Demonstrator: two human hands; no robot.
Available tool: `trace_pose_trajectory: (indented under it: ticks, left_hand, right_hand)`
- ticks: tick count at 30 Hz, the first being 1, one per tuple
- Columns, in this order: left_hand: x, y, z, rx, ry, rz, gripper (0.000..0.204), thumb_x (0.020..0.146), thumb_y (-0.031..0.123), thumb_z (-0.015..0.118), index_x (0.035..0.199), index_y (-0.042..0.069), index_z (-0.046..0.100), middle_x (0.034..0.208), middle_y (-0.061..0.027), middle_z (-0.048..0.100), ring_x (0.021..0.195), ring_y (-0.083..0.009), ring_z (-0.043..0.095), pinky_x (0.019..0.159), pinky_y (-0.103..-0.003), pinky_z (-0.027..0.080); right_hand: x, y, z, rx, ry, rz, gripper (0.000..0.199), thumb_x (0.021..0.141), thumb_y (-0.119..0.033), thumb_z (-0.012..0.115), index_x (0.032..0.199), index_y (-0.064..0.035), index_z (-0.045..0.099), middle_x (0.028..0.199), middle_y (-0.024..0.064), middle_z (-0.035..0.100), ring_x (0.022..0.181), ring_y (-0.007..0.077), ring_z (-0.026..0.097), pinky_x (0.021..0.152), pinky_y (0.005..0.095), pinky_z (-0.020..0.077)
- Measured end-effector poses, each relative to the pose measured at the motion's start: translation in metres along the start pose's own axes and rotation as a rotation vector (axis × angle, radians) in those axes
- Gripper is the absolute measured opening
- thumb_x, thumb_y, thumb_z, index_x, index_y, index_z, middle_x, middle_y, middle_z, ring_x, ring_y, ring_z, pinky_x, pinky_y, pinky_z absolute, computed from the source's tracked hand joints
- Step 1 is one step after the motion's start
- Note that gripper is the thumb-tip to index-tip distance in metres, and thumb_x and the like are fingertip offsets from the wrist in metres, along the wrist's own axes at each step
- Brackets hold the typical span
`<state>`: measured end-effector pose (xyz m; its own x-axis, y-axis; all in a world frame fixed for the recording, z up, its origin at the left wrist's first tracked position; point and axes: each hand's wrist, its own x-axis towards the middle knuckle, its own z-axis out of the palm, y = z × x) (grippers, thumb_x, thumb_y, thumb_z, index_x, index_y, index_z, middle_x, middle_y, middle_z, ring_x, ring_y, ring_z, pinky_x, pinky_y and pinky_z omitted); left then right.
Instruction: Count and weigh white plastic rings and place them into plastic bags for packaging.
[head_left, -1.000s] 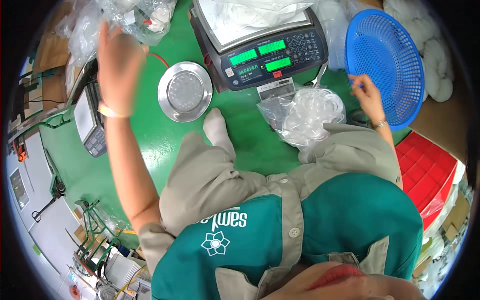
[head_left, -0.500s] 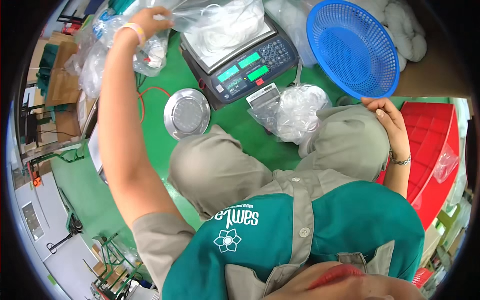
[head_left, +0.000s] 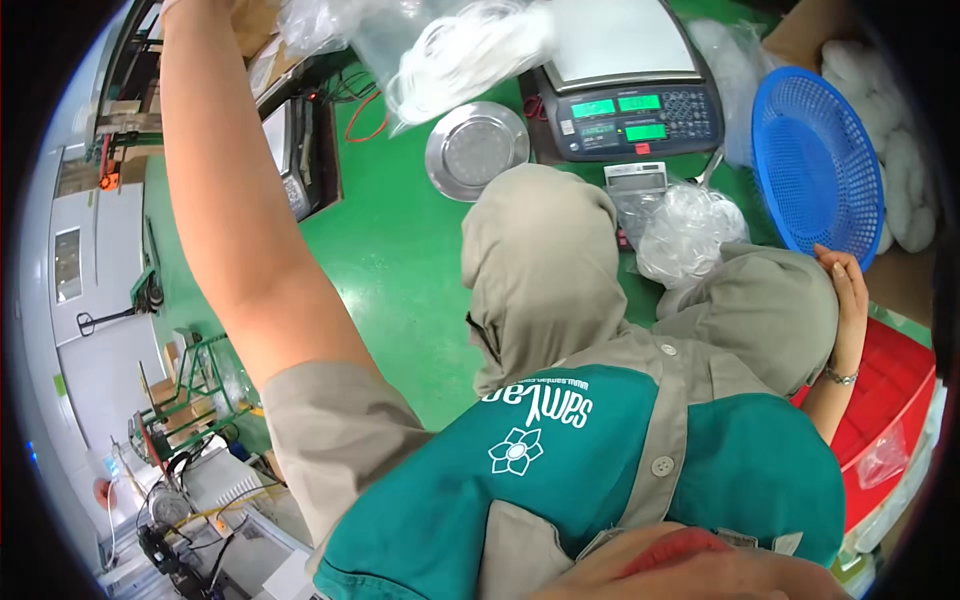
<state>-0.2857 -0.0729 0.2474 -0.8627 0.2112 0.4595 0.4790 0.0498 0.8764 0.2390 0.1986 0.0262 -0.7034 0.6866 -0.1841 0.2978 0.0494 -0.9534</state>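
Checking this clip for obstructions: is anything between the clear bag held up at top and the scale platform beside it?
Nothing visible does. The clear bag of white rings hangs just left of the scale platform, with only the green floor below. The left hand is cropped out at the top edge.

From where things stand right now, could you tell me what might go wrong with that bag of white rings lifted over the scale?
1. The clear bag of white rings hangs in the air above the steel dish and the weighing scale; if it slips, rings could scatter over the green floor.
2. The left hand is out of view at the top edge, so its grip cannot be checked.
3. The right hand rests by the blue basket and could tip it.
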Motion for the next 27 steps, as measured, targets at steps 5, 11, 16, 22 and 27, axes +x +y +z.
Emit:
trace_pose_trajectory:
  ticks: [5, 11, 16, 22, 27]
  left_hand:
    - [0.004, -0.040, -0.072, 0.108, 0.034, -0.023, 0.016, 0.082, 0.013, 0.062, 0.091, 0.002, 0.056, 0.077, -0.0081, 0.057, 0.066, -0.0187, 0.056, 0.058, -0.029, 0.047]
    - [-0.017, -0.118, -0.188, 0.493, 0.253, -0.152, 0.018, 0.078, 0.007, 0.064, 0.090, -0.005, 0.059, 0.083, -0.0108, 0.063, 0.071, -0.0158, 0.061, 0.060, -0.025, 0.051]
    - [-0.072, -0.177, -0.267, 0.298, 0.404, -0.173, 0.014, 0.078, 0.002, 0.064, 0.089, -0.005, 0.059, 0.085, -0.0116, 0.062, 0.075, -0.0196, 0.062, 0.065, -0.029, 0.053]
    - [-0.056, -0.180, -0.293, 0.048, 0.102, -0.283, 0.027, 0.087, 0.009, 0.049, 0.110, -0.005, 0.055, 0.110, -0.0143, 0.059, 0.101, -0.0222, 0.055, 0.086, -0.030, 0.045]
    - [-0.010, -0.116, -0.211, -0.221, 0.054, -0.250, 0.028, 0.085, 0.015, 0.057, 0.105, -0.005, 0.055, 0.109, -0.0160, 0.058, 0.098, -0.0215, 0.056, 0.084, -0.029, 0.046]
  right_hand:
    - [0.002, -0.001, 0.001, 0.005, -0.019, -0.020, 0.023, 0.091, -0.018, 0.044, 0.095, 0.0018, 0.056, 0.106, 0.0122, 0.058, 0.095, 0.0146, 0.050, 0.089, 0.0263, 0.0357]
    - [-0.008, 0.014, -0.023, -0.080, 0.047, 0.000, 0.018, 0.091, -0.011, 0.045, 0.096, 0.0017, 0.056, 0.109, 0.0113, 0.058, 0.098, 0.0145, 0.051, 0.089, 0.0257, 0.0363]
    - [-0.022, 0.013, -0.072, -0.348, 0.241, -0.125, 0.019, 0.092, -0.009, 0.045, 0.100, 0.0039, 0.055, 0.119, 0.0152, 0.054, 0.109, 0.0192, 0.051, 0.093, 0.0311, 0.0401]
    - [-0.059, -0.008, -0.112, -0.415, 0.524, -0.119, 0.026, 0.091, -0.014, 0.049, 0.110, 0.0011, 0.058, 0.113, 0.0070, 0.059, 0.104, 0.0150, 0.053, 0.092, 0.0268, 0.0397]
    - [-0.084, -0.014, -0.176, -0.465, 0.762, -0.107, 0.026, 0.089, -0.025, 0.053, 0.105, -0.0065, 0.062, 0.100, -0.0017, 0.062, 0.088, 0.0079, 0.055, 0.077, 0.0239, 0.0430]
